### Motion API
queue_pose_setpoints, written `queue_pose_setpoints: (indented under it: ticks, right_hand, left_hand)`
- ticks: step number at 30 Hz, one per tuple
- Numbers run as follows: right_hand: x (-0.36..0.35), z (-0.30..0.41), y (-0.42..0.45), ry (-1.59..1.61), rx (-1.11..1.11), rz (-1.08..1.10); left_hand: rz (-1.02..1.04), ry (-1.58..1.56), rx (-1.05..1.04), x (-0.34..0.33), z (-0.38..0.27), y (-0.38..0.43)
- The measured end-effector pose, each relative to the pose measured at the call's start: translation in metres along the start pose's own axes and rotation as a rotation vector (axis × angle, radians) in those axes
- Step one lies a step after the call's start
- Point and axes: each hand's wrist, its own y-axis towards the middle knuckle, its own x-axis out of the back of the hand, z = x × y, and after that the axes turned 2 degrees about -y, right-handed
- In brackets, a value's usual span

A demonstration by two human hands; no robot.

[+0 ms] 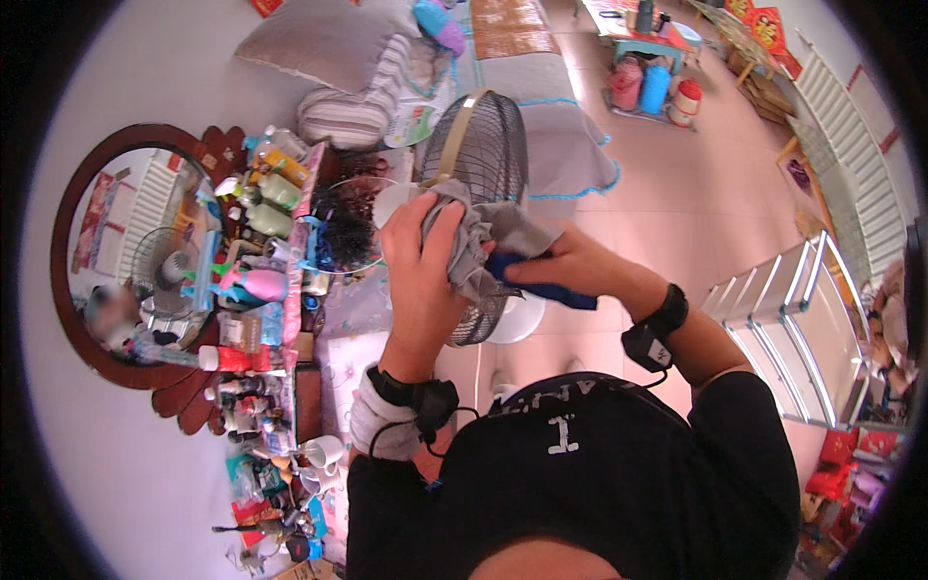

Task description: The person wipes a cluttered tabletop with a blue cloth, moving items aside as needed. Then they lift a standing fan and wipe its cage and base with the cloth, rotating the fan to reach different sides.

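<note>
In front of my chest I hold a bunched grey cloth. My left hand grips its crumpled part from the left, fingers spread over the folds. On the other side my right hand grasps the cloth's grey flap and a dark blue piece of fabric; whether the blue and grey belong to one cloth I cannot tell. Just beyond both hands stands an electric fan with a dark wire cage and a gold-coloured band around its rim. Its lower part is partly hidden by the cloth and my hands.
At left, a dressing table holds a round wood-framed mirror, several bottles and white mugs. A bed with a grey pillow lies ahead. Thermos flasks stand under a far table. A white drawer unit is at right.
</note>
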Motion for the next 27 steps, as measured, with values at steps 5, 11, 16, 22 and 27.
queue_pose_setpoints:
  ticks: [5,11,16,22,27]
  right_hand:
    - [0.051,0.032,0.023,0.326,0.036,-0.487]
    - [0.021,0.032,0.095,-1.16,0.777,-0.132]
    - [0.01,0.023,0.121,-1.118,0.842,0.008]
    - [0.03,0.026,0.126,-1.05,0.823,0.108]
    - [0.057,0.012,0.149,-0.955,0.863,0.186]
  left_hand:
    - [-0.067,-0.032,0.184,-0.001,0.007,-0.032]
    - [-0.081,-0.102,0.159,-0.01,0.015,-0.052]
    - [-0.078,-0.12,0.172,-0.005,0.021,-0.054]
    - [-0.052,-0.132,0.146,0.002,0.022,-0.048]
    - [-0.037,-0.095,0.169,0.002,0.03,-0.045]
